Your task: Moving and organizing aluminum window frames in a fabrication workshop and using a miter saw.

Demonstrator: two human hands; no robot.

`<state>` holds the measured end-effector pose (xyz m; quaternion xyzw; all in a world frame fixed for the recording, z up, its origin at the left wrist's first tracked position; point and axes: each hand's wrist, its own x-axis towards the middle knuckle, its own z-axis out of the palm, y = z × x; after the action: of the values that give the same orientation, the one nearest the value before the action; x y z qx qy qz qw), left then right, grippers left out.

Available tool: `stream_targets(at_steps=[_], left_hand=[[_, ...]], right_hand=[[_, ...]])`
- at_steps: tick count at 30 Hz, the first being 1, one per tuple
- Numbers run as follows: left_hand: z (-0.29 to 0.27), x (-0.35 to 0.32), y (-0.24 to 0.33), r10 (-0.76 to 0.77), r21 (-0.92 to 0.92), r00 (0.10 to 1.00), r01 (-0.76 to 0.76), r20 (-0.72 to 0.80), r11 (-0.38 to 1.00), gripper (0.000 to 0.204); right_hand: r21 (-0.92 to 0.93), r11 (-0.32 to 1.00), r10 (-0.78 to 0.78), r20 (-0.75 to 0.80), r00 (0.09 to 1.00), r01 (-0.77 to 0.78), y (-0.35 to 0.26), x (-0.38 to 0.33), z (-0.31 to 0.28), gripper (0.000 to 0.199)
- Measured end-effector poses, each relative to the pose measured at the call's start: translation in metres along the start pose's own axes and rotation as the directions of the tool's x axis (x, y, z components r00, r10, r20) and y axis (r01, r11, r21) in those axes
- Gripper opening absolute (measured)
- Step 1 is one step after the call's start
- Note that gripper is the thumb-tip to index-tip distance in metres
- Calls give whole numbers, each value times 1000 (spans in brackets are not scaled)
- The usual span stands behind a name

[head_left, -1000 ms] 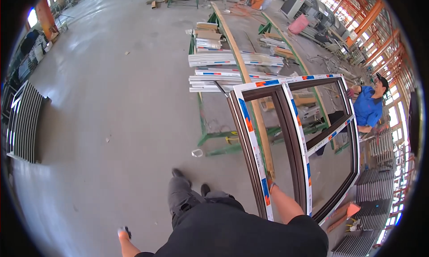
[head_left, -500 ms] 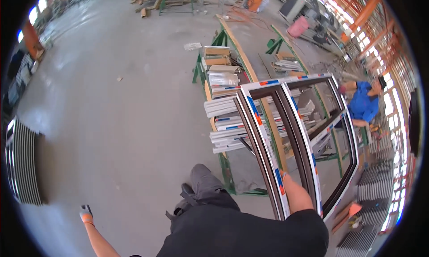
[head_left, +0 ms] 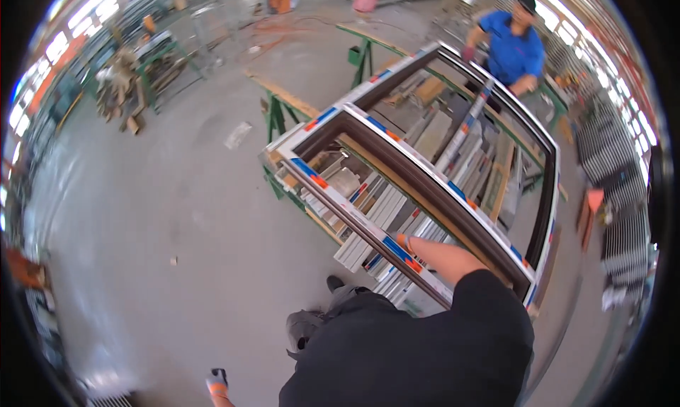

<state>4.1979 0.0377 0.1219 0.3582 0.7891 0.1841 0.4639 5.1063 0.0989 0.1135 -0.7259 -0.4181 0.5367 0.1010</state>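
My right hand (head_left: 402,241), in a glove with an orange cuff, is closed around the near bar of a large window frame (head_left: 327,200). White film with blue and orange patches covers the frame's face, and its inner edges are dark brown. Part of my grip is hidden behind the bar. The frame stretches tilted over green trestles (head_left: 278,121) topped with wooden rails. My left hand (head_left: 217,382), in a grey and orange glove with dark fingertips, hangs away from the frame at the lower left. Its fingers look loosely open, and nothing shows in them.
A co-worker in a blue shirt (head_left: 511,46) stands at the frame's far side, hands close to it. White profiles (head_left: 375,212) and boards lie beneath the frame. Scrap wood (head_left: 120,88) is piled at the far left. Stacked profiles (head_left: 613,148) stand at the right.
My view and body have turned to the right, and the window frame now lies more slantwise across the picture. My right hand keeps its hold. The co-worker appears nearer the middle.
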Motion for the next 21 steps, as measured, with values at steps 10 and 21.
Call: stream_targets(at_steps=[10,21], left_hand=[[18,220,260,165,276,986,-149,-33,950,17],[438,53,718,808,-161,-228,-973,543,-165,27]], right_hand=[[-221,974,10,-178,984,-50,-26,126,-59,50],[108,957,240,-814,529,-269,-251,-92,-9,36]])
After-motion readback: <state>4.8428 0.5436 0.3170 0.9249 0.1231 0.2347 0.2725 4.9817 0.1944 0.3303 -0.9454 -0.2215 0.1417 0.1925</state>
